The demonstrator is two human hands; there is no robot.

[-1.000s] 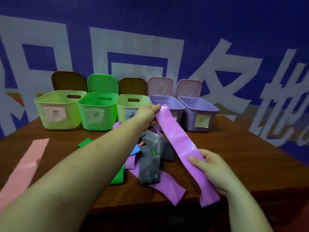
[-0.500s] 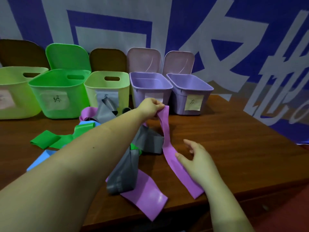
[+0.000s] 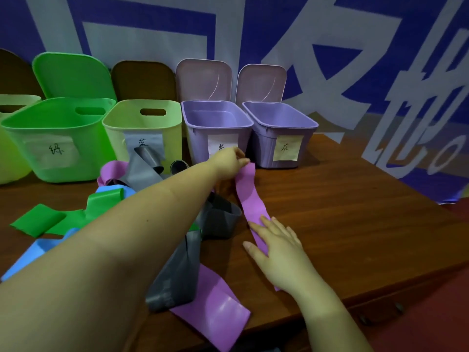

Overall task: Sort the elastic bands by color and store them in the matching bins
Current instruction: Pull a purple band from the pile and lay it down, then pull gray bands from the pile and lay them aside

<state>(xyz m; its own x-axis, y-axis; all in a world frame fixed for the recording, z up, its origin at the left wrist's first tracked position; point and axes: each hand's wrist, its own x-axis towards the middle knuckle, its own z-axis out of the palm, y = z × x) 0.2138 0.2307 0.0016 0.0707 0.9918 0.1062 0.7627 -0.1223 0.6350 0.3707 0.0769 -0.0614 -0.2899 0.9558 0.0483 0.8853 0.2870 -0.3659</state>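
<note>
A long purple band (image 3: 250, 196) lies stretched on the brown table (image 3: 342, 212). My left hand (image 3: 232, 161) pinches its far end just in front of the left purple bin (image 3: 215, 128). My right hand (image 3: 278, 246) presses flat on its near end with straight fingers. Left of the band lies a pile: grey bands (image 3: 175, 273), another purple band (image 3: 215, 308), green bands (image 3: 50, 221) and blue bands (image 3: 33, 252). Behind stand a green bin (image 3: 55, 138), a pale green bin (image 3: 147, 130) and a second purple bin (image 3: 279, 128).
All bins are open, with lids (image 3: 203, 80) leaning against the blue and white banner wall behind. A pale bin (image 3: 10, 138) is cut off at the left edge. The table's front edge (image 3: 380, 295) runs near my right wrist.
The purple band has been lowered from the air onto the table. My right hand went from holding it to pressing flat on it. The view moved closer and to the right.
</note>
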